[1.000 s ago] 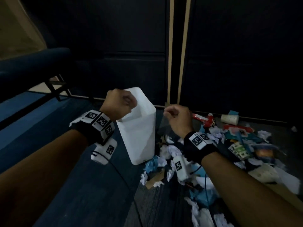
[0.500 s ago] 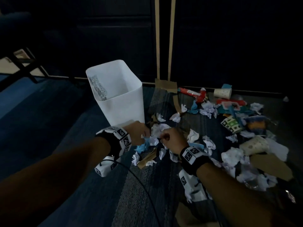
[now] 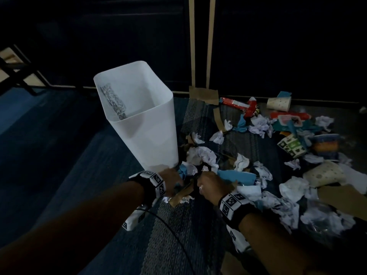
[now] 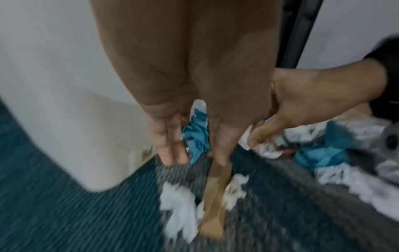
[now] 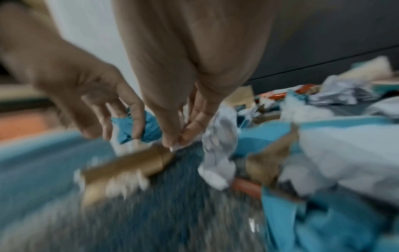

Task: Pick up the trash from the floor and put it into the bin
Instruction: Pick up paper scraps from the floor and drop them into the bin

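Both hands are down at the near edge of the litter, low in the middle of the head view, just below the foot of the white bin [image 3: 139,120], which stands upright on the blue carpet [image 3: 79,175] in the centre left of the frame with its mouth open. The left hand [image 3: 171,180] reaches in with fingers [image 4: 170,146] straight and spread, its grip released; a crumpled blue paper [image 4: 197,134] shows between those fingers, and whether they touch it cannot be told through the blur. The right hand [image 3: 213,186] has its grip closed as a pinch, thumb and fingertips [image 5: 172,136] meeting on the corner of a crumpled white paper [image 5: 218,136]. A brown cardboard strip [image 4: 215,196] lies flat on the carpet directly under the two hands, with small white scraps [image 4: 179,204] beside it. The rest of the trash fills the right half of the head view: balls of white paper [image 3: 202,153], a flat blue sheet [image 3: 236,176], a red wrapper [image 3: 238,104] and a paper cup [image 3: 279,104] lying on its side near the dark wall [image 3: 278,46] at the upper right. Something grey and patterned lies against the inner wall of the bin.
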The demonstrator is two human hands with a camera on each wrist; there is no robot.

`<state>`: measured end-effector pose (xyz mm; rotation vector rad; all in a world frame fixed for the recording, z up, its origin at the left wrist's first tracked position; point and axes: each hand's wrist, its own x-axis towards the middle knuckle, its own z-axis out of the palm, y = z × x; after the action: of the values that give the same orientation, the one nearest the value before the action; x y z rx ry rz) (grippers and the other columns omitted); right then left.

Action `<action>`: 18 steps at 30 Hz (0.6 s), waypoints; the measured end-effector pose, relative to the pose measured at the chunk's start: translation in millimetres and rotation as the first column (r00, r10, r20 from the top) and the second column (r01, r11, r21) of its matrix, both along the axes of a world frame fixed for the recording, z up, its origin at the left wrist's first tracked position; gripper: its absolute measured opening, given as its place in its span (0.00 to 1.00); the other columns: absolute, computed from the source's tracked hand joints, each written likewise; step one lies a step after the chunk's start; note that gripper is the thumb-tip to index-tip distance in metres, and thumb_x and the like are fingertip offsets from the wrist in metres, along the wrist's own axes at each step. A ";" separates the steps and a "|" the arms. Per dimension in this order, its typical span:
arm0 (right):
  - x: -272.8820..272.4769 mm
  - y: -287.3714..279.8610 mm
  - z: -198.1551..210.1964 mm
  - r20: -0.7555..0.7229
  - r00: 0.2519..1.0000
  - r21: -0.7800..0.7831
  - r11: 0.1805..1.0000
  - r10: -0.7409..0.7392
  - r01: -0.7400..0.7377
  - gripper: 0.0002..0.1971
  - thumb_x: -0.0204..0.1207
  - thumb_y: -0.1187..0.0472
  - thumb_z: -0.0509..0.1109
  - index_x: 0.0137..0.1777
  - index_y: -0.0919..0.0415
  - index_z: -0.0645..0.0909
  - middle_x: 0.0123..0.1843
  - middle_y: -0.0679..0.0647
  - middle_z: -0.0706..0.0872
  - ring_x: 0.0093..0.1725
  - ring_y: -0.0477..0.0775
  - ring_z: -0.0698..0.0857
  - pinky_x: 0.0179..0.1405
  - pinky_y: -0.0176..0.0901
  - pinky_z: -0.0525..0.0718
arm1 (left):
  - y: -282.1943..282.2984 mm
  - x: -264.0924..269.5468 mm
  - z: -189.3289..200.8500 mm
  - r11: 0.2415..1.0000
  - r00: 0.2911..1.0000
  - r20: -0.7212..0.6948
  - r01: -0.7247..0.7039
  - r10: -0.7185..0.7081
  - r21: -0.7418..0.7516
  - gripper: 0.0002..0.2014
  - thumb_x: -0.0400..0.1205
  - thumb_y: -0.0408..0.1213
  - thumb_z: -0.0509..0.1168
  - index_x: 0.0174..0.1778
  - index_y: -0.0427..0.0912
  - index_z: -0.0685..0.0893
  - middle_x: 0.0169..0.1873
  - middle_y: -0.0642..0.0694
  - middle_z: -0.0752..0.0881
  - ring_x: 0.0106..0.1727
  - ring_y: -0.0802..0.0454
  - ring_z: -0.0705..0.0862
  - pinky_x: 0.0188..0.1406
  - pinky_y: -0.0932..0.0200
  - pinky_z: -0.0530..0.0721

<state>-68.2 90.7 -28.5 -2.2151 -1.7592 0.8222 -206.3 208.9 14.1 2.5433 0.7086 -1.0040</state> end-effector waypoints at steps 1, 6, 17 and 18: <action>1.9 -1.0 4.4 -0.028 0.999 0.022 0.999 -0.030 0.031 0.07 0.77 0.70 0.68 0.48 0.73 0.87 0.54 0.68 0.86 0.56 0.65 0.85 0.54 0.48 0.81 | -0.9 -0.8 2.0 1.000 0.999 0.032 -0.013 0.012 0.007 0.24 0.78 0.36 0.69 0.72 0.45 0.78 0.71 0.38 0.74 0.70 0.39 0.75 0.67 0.50 0.76; 15.6 -3.8 23.9 -0.170 0.974 0.274 0.942 -0.149 0.192 0.06 0.73 0.69 0.73 0.36 0.71 0.86 0.43 0.64 0.85 0.46 0.62 0.85 0.48 0.49 0.83 | -8.3 2.6 34.7 0.999 0.961 0.275 -0.040 0.030 0.033 0.17 0.72 0.35 0.70 0.56 0.52 0.79 0.55 0.44 0.75 0.54 0.40 0.79 0.51 0.48 0.83; 37.8 14.5 158.9 -0.283 0.949 0.856 0.411 -0.137 0.315 0.11 0.74 0.75 0.70 0.54 0.67 0.89 0.59 0.59 0.86 0.58 0.44 0.82 0.61 0.36 0.84 | -23.3 17.3 194.6 0.847 0.565 0.809 -0.342 -0.160 0.406 0.12 0.77 0.45 0.67 0.55 0.53 0.76 0.53 0.48 0.74 0.37 0.43 0.79 0.33 0.56 0.74; 34.2 18.8 170.7 -0.278 0.954 0.882 0.366 -0.108 0.298 0.11 0.75 0.74 0.70 0.54 0.67 0.89 0.59 0.58 0.86 0.58 0.41 0.81 0.61 0.33 0.82 | -22.5 12.8 206.6 0.818 0.509 0.846 -0.412 -0.160 0.402 0.11 0.77 0.44 0.67 0.53 0.53 0.76 0.52 0.48 0.74 0.35 0.44 0.78 0.33 0.57 0.73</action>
<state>-34.0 109.5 142.2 -1.4291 -1.2639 -0.1067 -193.5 186.4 220.8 2.8770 0.9207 0.7232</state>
